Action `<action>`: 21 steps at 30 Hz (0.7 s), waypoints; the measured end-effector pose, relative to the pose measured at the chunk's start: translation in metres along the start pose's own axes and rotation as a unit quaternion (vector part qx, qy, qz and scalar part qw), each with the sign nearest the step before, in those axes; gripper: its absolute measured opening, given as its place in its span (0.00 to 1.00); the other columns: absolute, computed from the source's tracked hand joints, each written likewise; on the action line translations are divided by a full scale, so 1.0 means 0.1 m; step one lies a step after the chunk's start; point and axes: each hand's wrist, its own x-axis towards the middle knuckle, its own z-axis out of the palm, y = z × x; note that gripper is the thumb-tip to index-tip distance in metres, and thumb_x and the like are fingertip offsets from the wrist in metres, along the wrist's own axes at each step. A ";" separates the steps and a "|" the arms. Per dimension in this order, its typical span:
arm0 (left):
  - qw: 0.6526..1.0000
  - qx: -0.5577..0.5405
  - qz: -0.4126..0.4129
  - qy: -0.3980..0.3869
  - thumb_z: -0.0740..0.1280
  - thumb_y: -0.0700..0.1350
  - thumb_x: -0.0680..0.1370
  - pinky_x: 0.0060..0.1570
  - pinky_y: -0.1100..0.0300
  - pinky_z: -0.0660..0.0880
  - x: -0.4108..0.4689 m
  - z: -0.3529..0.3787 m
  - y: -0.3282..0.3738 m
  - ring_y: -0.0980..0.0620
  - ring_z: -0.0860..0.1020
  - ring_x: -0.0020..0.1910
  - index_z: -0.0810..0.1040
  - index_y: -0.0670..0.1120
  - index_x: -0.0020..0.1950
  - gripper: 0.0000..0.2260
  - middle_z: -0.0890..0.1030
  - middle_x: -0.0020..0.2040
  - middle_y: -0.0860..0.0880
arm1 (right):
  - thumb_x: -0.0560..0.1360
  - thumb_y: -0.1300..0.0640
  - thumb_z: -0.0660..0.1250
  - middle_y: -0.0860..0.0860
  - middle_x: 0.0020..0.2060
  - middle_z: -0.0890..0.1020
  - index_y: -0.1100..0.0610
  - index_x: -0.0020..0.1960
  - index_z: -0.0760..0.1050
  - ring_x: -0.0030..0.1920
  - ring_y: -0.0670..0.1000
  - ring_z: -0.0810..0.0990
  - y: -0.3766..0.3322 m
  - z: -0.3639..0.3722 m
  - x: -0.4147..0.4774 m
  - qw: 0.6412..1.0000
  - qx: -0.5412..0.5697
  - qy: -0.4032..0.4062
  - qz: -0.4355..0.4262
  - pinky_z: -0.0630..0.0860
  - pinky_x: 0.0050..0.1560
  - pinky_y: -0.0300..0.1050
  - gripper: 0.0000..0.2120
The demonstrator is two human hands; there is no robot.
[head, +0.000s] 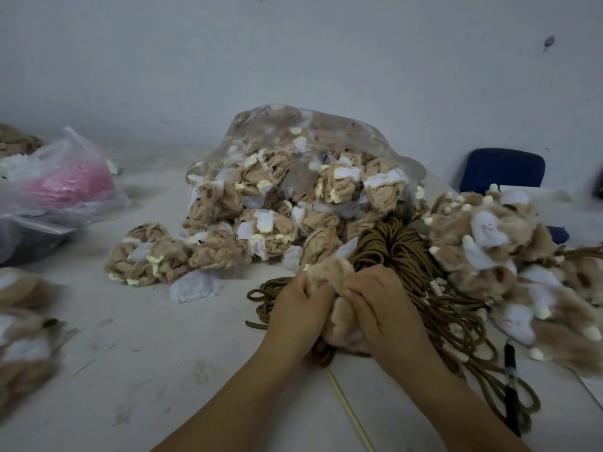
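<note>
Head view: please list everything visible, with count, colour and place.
plush piece: one, tan, in both hands
clear bag: one, holds tan bundles, centre
loose bundles: several, tan, left of that bag
plush toys: pile, tan and white, right
cords: a bundle, brown, under hands
pink-filled bag: one, translucent, far left
pen: one, black, near right
stick: one, pale, near edge
chair: one, blue, behind right
table: one, white
left hand: grips the plush piece
right hand: grips the plush piece

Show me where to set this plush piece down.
Barest table: left of the left hand, bordered by loose skins behind and the pile at the left edge. A smaller gap: between pink bag and clear bag. Crowded right of the plush piece: right hand, cords, toys, pen.
</note>
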 end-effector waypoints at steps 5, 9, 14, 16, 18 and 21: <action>0.997 0.001 0.011 -0.074 0.65 0.55 0.79 0.43 0.55 0.79 0.02 -0.04 -0.02 0.51 0.83 0.43 0.82 0.50 0.47 0.11 0.85 0.43 0.48 | 0.77 0.61 0.59 0.52 0.45 0.78 0.60 0.47 0.77 0.47 0.48 0.75 0.05 -0.02 -0.03 0.989 0.096 0.059 0.101 0.72 0.50 0.41 0.08; 0.927 -0.246 -0.105 -0.262 0.61 0.65 0.78 0.43 0.56 0.82 0.06 -0.07 0.07 0.46 0.84 0.47 0.81 0.43 0.60 0.28 0.85 0.50 0.43 | 0.77 0.52 0.58 0.48 0.45 0.78 0.44 0.47 0.73 0.49 0.49 0.76 0.16 -0.20 -0.01 0.960 0.149 0.119 0.206 0.74 0.49 0.46 0.06; 0.832 -0.299 -0.221 -0.412 0.57 0.72 0.75 0.35 0.59 0.82 0.01 -0.13 0.03 0.50 0.83 0.38 0.76 0.40 0.67 0.38 0.83 0.45 0.41 | 0.77 0.49 0.59 0.44 0.46 0.79 0.44 0.47 0.75 0.50 0.43 0.76 0.06 -0.17 0.00 0.978 0.140 0.075 0.139 0.70 0.52 0.35 0.06; 0.813 -0.320 -0.233 -0.426 0.63 0.69 0.75 0.40 0.57 0.82 -0.03 -0.09 0.03 0.47 0.83 0.46 0.75 0.41 0.68 0.35 0.82 0.53 0.40 | 0.77 0.52 0.61 0.43 0.47 0.79 0.51 0.48 0.79 0.53 0.42 0.75 0.04 -0.11 0.00 0.985 0.128 0.033 0.112 0.68 0.54 0.30 0.08; 0.811 -0.368 -0.237 -0.388 0.71 0.61 0.74 0.44 0.54 0.82 -0.03 -0.06 0.04 0.44 0.81 0.53 0.73 0.41 0.70 0.33 0.79 0.61 0.37 | 0.77 0.52 0.62 0.41 0.49 0.79 0.52 0.49 0.80 0.55 0.42 0.74 0.05 -0.11 0.01 0.987 0.117 0.021 0.112 0.66 0.56 0.29 0.09; 0.818 -0.455 -0.189 -0.298 0.69 0.55 0.77 0.50 0.51 0.80 0.04 -0.06 0.03 0.42 0.80 0.60 0.70 0.41 0.73 0.29 0.77 0.66 0.36 | 0.77 0.43 0.59 0.38 0.56 0.74 0.43 0.54 0.75 0.60 0.42 0.69 0.07 -0.13 -0.01 0.987 0.085 0.052 0.123 0.61 0.59 0.26 0.10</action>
